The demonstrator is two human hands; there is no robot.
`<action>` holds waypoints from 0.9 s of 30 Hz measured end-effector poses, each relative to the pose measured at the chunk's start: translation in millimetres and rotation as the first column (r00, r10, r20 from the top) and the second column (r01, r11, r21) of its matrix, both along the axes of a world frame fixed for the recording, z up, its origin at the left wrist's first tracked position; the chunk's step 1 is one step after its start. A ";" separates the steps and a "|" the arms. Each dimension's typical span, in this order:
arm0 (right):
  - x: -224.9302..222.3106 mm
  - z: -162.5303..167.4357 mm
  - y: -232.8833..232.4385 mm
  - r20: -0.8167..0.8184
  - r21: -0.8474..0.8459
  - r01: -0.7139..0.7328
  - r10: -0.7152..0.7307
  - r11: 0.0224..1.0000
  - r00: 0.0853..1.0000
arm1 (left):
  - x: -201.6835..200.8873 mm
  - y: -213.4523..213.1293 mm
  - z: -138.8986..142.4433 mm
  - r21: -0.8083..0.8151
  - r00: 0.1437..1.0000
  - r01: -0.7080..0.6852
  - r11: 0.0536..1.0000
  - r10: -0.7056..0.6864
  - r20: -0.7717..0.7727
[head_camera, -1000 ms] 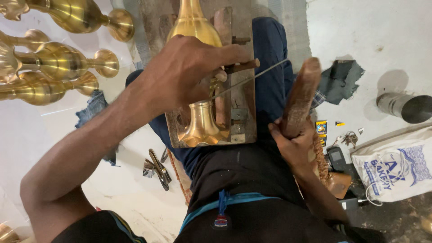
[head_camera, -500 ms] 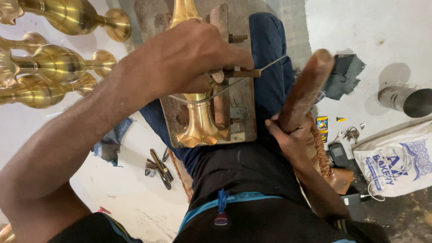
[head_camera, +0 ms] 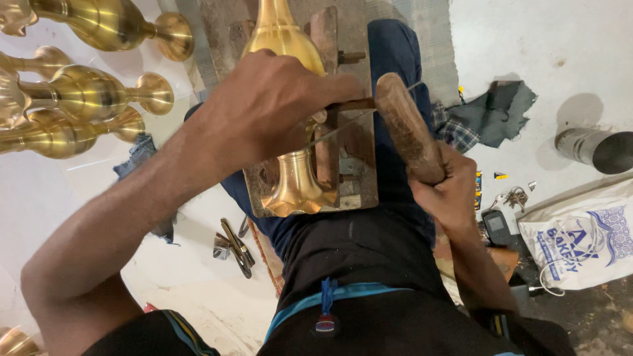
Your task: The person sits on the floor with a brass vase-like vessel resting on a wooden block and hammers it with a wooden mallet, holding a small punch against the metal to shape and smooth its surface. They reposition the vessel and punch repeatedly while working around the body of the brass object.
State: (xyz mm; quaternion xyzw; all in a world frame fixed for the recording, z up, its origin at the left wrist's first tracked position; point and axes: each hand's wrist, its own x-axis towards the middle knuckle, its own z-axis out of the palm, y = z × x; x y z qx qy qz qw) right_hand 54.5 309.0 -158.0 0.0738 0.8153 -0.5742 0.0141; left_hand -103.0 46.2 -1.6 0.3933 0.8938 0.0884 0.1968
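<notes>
A brass vase [head_camera: 290, 173] lies lengthwise on a wooden jig [head_camera: 356, 173] that rests on my lap. My left hand [head_camera: 277, 105] presses down over the vase's body and grips a thin metal chisel [head_camera: 336, 130] whose tip points right. My right hand [head_camera: 448, 191] is shut on a wooden mallet [head_camera: 405, 125], whose head sits right at the chisel's end. The vase's flared foot [head_camera: 297, 198] points toward me.
Several finished brass vases [head_camera: 86, 92] lie on the white floor at upper left. Small metal tools [head_camera: 234, 245] lie by my left thigh. At right are a dark rag [head_camera: 494, 112], keys [head_camera: 514, 196], a phone [head_camera: 498, 227], a white printed bag [head_camera: 580, 231] and a metal cylinder [head_camera: 593, 148].
The mallet has swung from upright beside my right thigh up and leftward until its head meets the chisel. My left hand stays on the vase and chisel.
</notes>
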 end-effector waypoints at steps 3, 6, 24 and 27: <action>-11.9 18.9 -0.2 0.017 -0.227 0.070 -0.068 0.971 0.998 | 7.0 -7.2 -1.4 0.078 0.998 -0.053 0.996 0.054 -0.015; -27.2 40.0 10.0 0.025 -0.049 -0.081 0.082 0.996 0.996 | 14.8 -20.1 -5.6 0.238 0.993 -0.096 0.967 0.110 -0.045; -99.3 148.1 25.1 -0.047 0.655 -0.383 0.541 0.651 0.840 | 75.1 -31.8 -53.0 0.698 0.811 -0.266 0.665 0.546 -0.211; -109.1 180.4 18.0 0.170 0.604 -0.489 0.498 0.629 0.850 | 80.0 -31.2 -55.4 0.726 0.797 -0.259 0.637 0.566 -0.212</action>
